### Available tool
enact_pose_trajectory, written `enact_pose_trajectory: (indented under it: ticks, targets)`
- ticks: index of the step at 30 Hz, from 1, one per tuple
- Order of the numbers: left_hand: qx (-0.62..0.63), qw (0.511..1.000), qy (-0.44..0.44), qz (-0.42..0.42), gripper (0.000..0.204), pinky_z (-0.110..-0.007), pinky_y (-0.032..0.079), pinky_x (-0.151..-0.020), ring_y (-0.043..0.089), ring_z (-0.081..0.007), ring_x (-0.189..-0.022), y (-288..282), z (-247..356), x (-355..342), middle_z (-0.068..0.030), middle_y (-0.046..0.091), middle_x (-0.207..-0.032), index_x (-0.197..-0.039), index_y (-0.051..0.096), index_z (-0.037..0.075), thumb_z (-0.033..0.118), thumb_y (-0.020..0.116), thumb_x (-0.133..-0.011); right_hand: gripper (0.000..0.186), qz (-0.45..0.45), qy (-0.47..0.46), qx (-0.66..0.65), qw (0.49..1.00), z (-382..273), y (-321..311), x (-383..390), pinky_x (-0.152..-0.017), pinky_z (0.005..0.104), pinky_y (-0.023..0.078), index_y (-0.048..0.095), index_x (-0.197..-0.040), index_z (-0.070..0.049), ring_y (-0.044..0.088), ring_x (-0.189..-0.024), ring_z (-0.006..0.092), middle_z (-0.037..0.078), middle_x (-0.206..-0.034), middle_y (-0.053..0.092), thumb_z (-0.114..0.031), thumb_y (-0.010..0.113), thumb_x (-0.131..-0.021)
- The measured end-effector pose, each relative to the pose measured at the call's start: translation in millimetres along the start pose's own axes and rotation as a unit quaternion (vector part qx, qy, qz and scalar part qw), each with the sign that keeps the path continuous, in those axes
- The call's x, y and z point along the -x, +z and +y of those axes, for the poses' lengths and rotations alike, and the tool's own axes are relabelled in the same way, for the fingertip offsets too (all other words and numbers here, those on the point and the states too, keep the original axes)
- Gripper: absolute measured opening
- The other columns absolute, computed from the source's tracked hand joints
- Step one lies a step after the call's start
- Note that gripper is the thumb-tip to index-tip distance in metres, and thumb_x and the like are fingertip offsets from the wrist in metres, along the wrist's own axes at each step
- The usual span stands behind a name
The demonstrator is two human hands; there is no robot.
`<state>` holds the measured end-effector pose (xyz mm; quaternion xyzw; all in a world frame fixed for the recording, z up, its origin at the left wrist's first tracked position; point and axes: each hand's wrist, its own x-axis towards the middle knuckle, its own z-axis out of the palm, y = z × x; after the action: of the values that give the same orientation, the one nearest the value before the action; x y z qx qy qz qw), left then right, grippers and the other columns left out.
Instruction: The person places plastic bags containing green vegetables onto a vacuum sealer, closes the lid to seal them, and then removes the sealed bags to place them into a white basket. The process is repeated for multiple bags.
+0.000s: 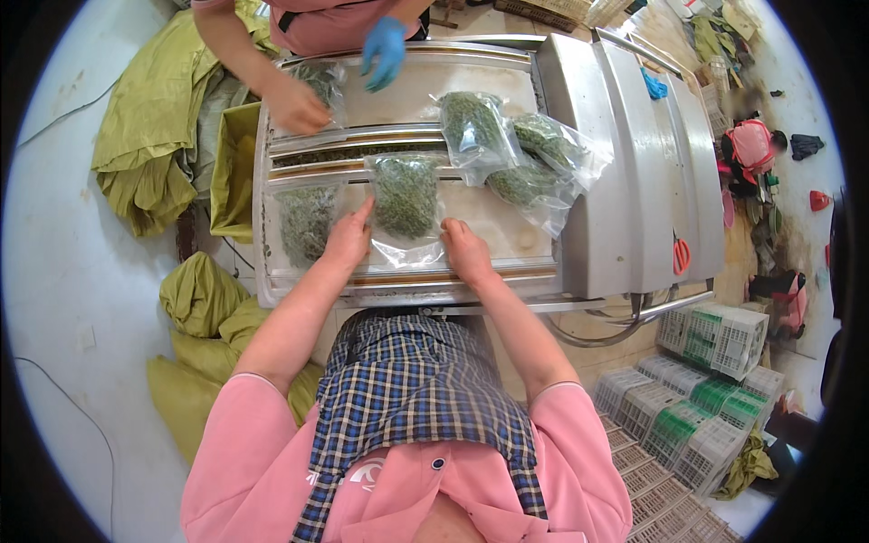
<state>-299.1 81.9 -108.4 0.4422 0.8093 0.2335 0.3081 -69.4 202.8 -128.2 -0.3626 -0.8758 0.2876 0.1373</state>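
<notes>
- A clear bag of green herbs is pinned flat on the sealer tray, between both hands.
- The left hand is pressed open on its left edge; the right hand on its lower right corner.
- Another bag lies just left.
- Three bags are piled farther right.

- Left hand flat on the lower left corner of a clear bag of green herbs, right hand at its lower right corner.
- Second herb bag just left of it, on the steel bed of the sealing machine.
- Pile of filled bags further right, overlapping.
- Across the machine, a co-worker's bare hand on another bag, blue-gloved hand above.
- Red-handled scissors on the raised lid.
- Olive sacks on the floor, left.
- Plastic crates stacked lower right.
</notes>
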Motion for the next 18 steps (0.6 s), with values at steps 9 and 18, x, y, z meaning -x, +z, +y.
enact_pose_trajectory:
  ticks: [9, 18]
  targets:
    - [0.077, 0.992, -0.082, -0.055, 0.064, -0.035, 0.053, -0.056, 0.066, -0.0221, -0.061, -17.8, 15.1, 24.5, -0.0132, 0.06, -0.08, -0.143, 0.042, 0.017, -0.002, 0.055, -0.083, 0.016, -0.099, 0.016, -0.217, 0.971, 10.7, -24.4, -8.9, -0.065, 0.0343, 0.052, 0.059, -0.087, -0.006, 0.067, -0.073, 0.0264, 0.01, -0.08, 0.069, -0.011, 0.07, -0.076]
    - [-0.093, 0.993, -0.007, 0.069, 0.039, -0.041, 0.051, -0.069, 0.064, -0.0312, -0.076, -22.1, 23.0, 32.1, -0.0126, 0.066, -0.08, -0.121, 0.06, 0.015, 0.01, 0.058, -0.082, 0.017, -0.213, 0.023, -0.176, 0.961, 1.3, -58.5, -7.4, -0.061, 0.032, 0.051, 0.064, -0.079, -0.005, 0.067, -0.065, 0.0223, 0.009, -0.067, 0.067, -0.018, 0.072, -0.07]
